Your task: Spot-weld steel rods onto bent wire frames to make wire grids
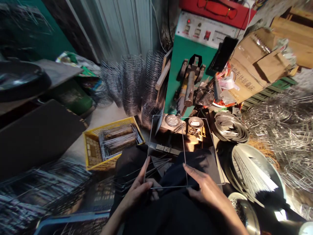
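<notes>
I hold a rectangular metal wire frame (168,187) with a wire across its middle, over my lap. My left hand (140,184) grips its near left corner, index finger stretched along the side wire. My right hand (204,186) pinches it where the middle wire meets the near side, thumb and index finger on the wire. The frame's far side reaches toward the foot of a green machine (178,55) with a red top and a thick metal arm. Below that arm sit a round dish of small metal pieces (173,120) and another small bowl (196,122).
At left, a yellow crate (91,153) holds wire frames, with more wire pieces (44,186) nearer me. Behind stand stacked wire coils (133,85). At right are a ring bundle (230,127), a basin of straight wires (276,163), a wire heap (288,130) and a cardboard box (256,65).
</notes>
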`<state>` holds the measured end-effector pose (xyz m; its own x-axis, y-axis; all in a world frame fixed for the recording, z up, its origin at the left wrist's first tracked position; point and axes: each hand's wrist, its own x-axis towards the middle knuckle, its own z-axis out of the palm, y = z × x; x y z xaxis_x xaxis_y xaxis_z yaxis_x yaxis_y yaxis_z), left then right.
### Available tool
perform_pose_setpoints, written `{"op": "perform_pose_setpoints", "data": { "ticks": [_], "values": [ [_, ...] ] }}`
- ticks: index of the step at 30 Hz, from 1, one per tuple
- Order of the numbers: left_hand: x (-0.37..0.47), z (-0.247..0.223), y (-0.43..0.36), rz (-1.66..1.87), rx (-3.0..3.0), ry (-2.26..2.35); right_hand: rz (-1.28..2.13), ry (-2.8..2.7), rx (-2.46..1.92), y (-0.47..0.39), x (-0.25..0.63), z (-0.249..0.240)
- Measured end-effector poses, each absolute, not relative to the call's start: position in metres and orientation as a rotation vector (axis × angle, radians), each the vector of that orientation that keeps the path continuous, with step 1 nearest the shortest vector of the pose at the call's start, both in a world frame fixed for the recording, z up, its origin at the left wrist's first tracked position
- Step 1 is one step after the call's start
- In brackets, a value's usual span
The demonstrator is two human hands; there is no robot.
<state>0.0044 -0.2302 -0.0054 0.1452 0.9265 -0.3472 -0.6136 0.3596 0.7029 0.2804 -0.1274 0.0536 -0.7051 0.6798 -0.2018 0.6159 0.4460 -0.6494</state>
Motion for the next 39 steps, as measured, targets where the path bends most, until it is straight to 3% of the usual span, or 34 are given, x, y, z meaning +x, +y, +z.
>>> {"op": "perform_pose_setpoints", "data": {
  "ticks": [26, 39],
  "values": [
    [0.002, -0.019, -0.216, 1.192, 0.515, 0.830, 1.073, -2.548, -1.023, -0.122, 0.281, 0.033],
    [-0.059, -0.009, -0.008, 1.324, 0.669, 0.775, 0.371, -2.476, -1.185, 0.080, 0.229, 0.036]
  ]
}}
